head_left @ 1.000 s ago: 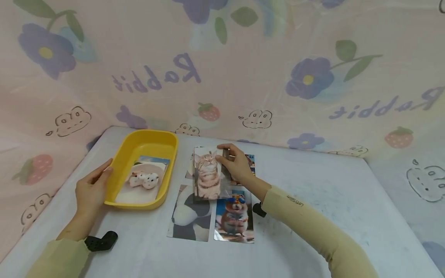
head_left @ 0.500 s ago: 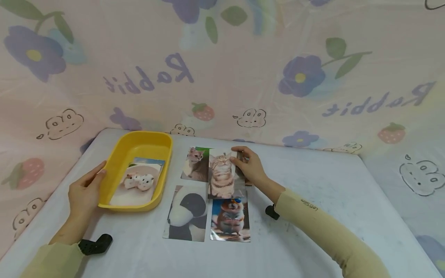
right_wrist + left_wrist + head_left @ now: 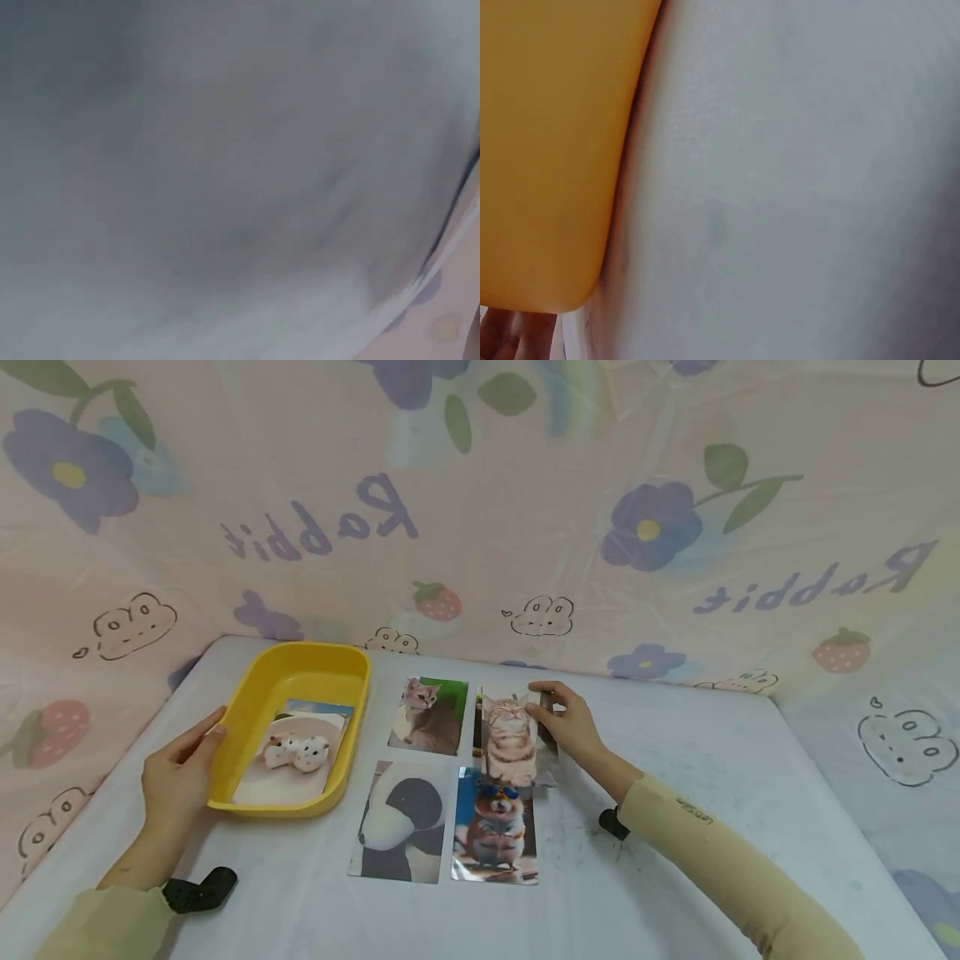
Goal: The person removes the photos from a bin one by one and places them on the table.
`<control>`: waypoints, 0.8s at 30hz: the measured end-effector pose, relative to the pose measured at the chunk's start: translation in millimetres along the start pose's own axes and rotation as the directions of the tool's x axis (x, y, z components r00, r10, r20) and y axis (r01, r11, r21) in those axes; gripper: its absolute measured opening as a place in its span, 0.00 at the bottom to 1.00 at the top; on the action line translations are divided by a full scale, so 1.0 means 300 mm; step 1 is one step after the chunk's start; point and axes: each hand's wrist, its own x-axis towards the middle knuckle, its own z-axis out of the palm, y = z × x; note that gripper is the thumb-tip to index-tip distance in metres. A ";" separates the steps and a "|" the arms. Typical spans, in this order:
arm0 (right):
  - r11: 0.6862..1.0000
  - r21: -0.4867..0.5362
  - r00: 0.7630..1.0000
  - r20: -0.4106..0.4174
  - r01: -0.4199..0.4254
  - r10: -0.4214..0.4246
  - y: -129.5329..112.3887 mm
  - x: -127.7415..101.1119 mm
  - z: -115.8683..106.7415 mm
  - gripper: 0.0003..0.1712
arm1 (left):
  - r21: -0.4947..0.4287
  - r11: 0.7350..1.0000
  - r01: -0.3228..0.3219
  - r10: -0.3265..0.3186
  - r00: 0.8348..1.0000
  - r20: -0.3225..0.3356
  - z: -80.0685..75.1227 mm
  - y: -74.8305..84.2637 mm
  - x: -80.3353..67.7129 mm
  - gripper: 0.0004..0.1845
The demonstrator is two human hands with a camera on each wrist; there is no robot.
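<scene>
Cat photo, pinched in my right hand, has slid right, farther from the yellow tray; my left hand keeps flat against that tray.

A yellow tray is showing a pale photo of white-and-brown hamsters inside it. Beside the tray, a photo of a grey-brown cat on green is lying above a black-and-white one. Further from the tray, a ginger striped cat photo is overlapping a brown hamster on blue. The table is appearing pale grey-white; the backdrop is displaying pink with purple flowers, red strawberries and purple lettering.
</scene>
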 end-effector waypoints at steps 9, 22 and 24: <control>0.998 -0.043 0.999 -0.020 -0.040 0.039 0.053 -0.010 -0.072 0.23 | -0.022 1.000 0.005 -0.005 1.000 0.003 0.000 -0.002 0.001 0.22; 0.980 -0.165 0.994 -0.031 -0.110 0.106 0.091 0.007 -0.160 0.24 | -0.029 1.000 -0.005 0.004 0.999 -0.036 0.006 0.003 0.003 0.20; 0.975 -0.187 0.993 -0.032 -0.118 0.114 0.096 0.011 -0.174 0.25 | -0.018 1.000 -0.006 0.005 0.999 -0.035 0.008 0.003 0.002 0.21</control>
